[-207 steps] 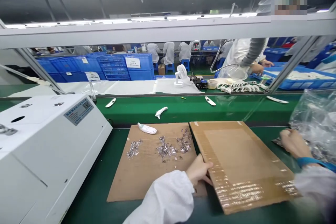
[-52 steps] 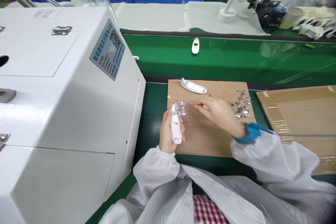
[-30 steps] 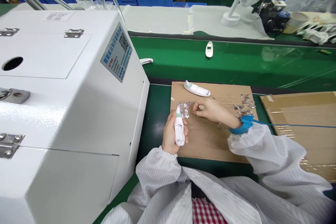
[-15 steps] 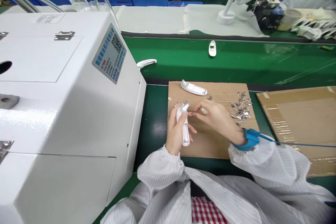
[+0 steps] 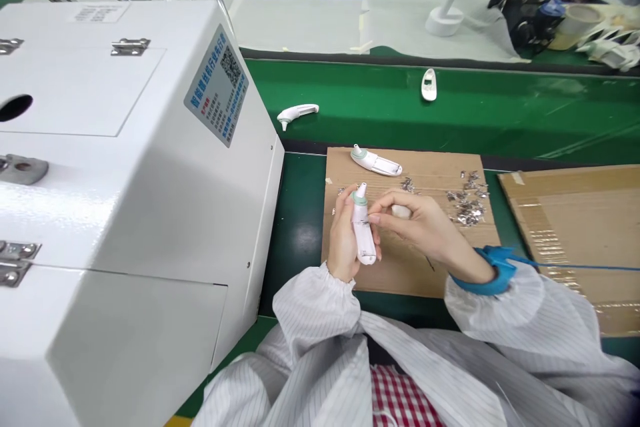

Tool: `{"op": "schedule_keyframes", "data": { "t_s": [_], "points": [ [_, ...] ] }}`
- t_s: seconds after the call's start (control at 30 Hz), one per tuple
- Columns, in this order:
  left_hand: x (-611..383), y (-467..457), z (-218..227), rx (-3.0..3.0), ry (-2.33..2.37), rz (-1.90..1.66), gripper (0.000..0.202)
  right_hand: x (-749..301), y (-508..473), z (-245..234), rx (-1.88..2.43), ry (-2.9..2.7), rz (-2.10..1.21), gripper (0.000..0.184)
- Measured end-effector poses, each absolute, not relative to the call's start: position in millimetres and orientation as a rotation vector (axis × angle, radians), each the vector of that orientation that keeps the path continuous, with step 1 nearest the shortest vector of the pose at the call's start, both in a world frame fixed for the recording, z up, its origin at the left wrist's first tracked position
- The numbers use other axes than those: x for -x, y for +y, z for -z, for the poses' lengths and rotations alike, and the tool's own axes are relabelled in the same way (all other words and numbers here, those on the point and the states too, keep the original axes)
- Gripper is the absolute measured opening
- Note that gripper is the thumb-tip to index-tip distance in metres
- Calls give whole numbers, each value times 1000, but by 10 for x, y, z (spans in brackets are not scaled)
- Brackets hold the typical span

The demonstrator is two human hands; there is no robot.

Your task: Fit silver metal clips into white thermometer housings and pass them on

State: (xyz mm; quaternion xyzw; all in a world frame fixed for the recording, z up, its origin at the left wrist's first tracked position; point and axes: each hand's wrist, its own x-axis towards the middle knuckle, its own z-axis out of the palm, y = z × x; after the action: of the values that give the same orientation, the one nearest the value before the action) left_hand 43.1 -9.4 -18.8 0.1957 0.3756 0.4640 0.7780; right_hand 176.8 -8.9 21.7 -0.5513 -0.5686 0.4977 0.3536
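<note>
My left hand [image 5: 344, 237] is closed round a white ear thermometer [image 5: 363, 235] with a pale green collar, held upright with its probe tip up and its open long compartment facing me. At the side of the thermometer, my right hand [image 5: 417, 220] pinches a tiny metal piece, mostly hidden by the fingertips. A small white object [image 5: 401, 211] shows at the right palm; whether it is held or lies below, I cannot tell. Loose metal pieces [image 5: 470, 207] lie in a heap to the right, with a smaller cluster [image 5: 408, 185] behind the right hand. Another thermometer [image 5: 376, 161] lies behind both hands.
Under the hands is a cardboard sheet [image 5: 395, 273]; a second sheet [image 5: 590, 213] lies to the right. A large white machine [image 5: 165, 213] borders the left. On the green belt [image 5: 350, 93] are a thermometer [image 5: 299, 113] and a white shell [image 5: 429, 85]. A fan [image 5: 445, 20] stands behind.
The right fingertips have come up against the thermometer's side. The thermometer is more upright and slightly raised. The whole view has shifted a little.
</note>
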Motion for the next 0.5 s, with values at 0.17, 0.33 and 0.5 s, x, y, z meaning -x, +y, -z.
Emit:
{"op": "schedule_keyframes", "data": {
  "t_s": [0.17, 0.33, 0.5],
  "points": [
    [-490, -106, 114, -397, 825, -996, 37, -1685, -97, -151, 1358, -1335, -1420, 17],
    [-483, -105, 89, -368, 855, -958, 41, -1716, -119, -97, 1354, -1449, -1346, 11],
    [-496, -113, 76, -358, 847, -954, 43, -1731, -135, -97, 1379, -1585, -1136, 4]
  ]
}}
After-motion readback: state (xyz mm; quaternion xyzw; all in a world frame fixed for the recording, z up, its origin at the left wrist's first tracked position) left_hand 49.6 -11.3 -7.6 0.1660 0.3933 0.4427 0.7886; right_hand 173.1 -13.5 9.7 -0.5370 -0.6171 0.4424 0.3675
